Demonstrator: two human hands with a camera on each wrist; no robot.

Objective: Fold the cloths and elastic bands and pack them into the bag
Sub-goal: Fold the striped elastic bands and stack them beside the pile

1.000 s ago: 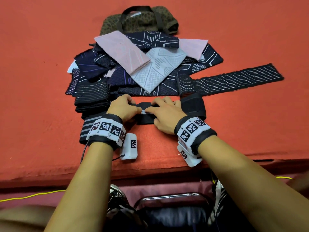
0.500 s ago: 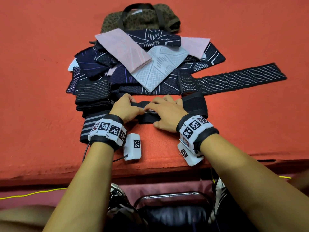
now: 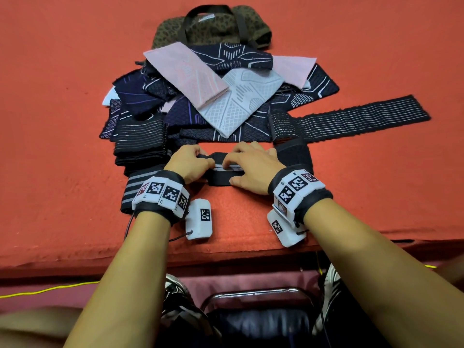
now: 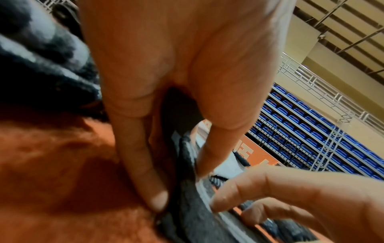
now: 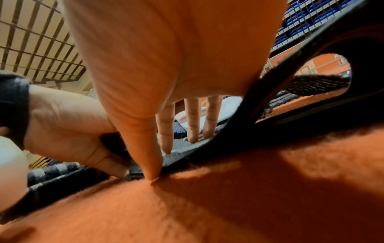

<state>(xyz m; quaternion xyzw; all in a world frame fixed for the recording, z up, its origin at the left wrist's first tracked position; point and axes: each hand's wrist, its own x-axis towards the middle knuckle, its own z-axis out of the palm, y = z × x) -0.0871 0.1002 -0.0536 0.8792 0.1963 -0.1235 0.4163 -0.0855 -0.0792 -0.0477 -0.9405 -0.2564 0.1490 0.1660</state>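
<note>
Black elastic band (image 3: 222,169), with a pale stripe along it, lies on the orange felt tabletop (image 3: 62,172) near its front edge, and both hands are working it into a fold. The left hand (image 3: 189,163) has thumb and fingers curled, pinching the band's left end; the left wrist view shows the dark fabric caught between thumb and fingertip. The right hand (image 3: 251,167) has its fingers bent down on the top of the band with the thumb set against the near edge, so it is pinning and gripping the same strip. To the right the band runs on into a loose loop (image 3: 293,153) that stands up off the felt.

Behind the hands sits a heap of patterned cloths (image 3: 218,96), pink, pale grey and navy, with a long striped band (image 3: 351,119) stretched out to the right and a stack of folded bands (image 3: 139,141) to the left. The leopard-print bag (image 3: 213,26) lies flat at the far side, partly under the heap.

The likely trouble is springback: elastic wants to uncurl, so if either pinch loosens before the fold is pressed flat, the layers may slide apart and skew. The free loop on the right could also drag the fold crooked. Reaching the bag later means crossing the heap, which could knock the folded stack over.
</note>
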